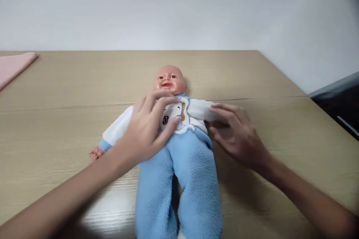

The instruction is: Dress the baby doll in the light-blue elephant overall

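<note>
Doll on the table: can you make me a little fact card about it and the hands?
Doll: lying on its back, head toward the far side
Clothes: white top, blue trousers
Left hand: open, over the white top
Right hand: open, fingers at the sleeve nearest it
Touching: can't tell for sure
Table: wood-coloured
Far left: pink cloth, partly out of picture

I see a doll (181, 140) in a white cartoon-face top (198, 111), blue pants (196, 179) at six o'clock, and pink cloth (14, 68) near nine o'clock.
</note>
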`<state>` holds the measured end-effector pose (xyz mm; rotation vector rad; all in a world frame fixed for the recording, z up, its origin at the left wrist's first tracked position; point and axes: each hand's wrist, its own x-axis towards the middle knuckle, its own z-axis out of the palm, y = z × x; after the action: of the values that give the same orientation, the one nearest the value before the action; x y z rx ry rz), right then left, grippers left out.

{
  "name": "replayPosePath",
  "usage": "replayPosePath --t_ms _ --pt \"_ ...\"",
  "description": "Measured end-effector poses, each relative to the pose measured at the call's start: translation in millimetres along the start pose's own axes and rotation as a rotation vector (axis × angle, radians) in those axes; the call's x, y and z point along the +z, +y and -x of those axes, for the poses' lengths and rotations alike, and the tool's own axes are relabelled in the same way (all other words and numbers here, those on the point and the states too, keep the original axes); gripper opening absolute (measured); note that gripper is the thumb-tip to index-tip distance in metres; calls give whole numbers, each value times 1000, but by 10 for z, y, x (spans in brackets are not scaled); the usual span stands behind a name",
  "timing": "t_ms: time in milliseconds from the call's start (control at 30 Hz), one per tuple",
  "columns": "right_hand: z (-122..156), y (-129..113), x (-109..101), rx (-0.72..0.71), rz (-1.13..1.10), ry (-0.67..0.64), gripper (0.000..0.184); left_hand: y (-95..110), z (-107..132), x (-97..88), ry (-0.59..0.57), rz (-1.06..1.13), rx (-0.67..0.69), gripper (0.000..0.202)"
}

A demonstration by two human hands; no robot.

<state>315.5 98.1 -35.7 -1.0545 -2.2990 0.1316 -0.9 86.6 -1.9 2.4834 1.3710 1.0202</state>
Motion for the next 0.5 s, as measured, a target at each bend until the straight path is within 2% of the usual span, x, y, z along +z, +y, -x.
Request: replayPosePath --t_ms 100,133,233,333,400,500 --pt "132 -272 113 71 -317 28 34 -122 389 -42 183 -51 -65 23" --pt "135 -318 143 103 -403 12 30 -159 498 -45 185 -29 -94 22" --pt "48 -356 195 147 -530 -48 21 -227 719 -52 40 135 -206 24" --pt "-66 -328 222 144 -604 -110 8 -236 783 -78 -56 277 -307 16" --pt "-100 -301 245 226 -756 -119 13 -230 771 -105 -74 395 -394 15" --pt "-97 -250 282 464 -1074 -134 28 -239 730 -143 -108 543 -592 31"
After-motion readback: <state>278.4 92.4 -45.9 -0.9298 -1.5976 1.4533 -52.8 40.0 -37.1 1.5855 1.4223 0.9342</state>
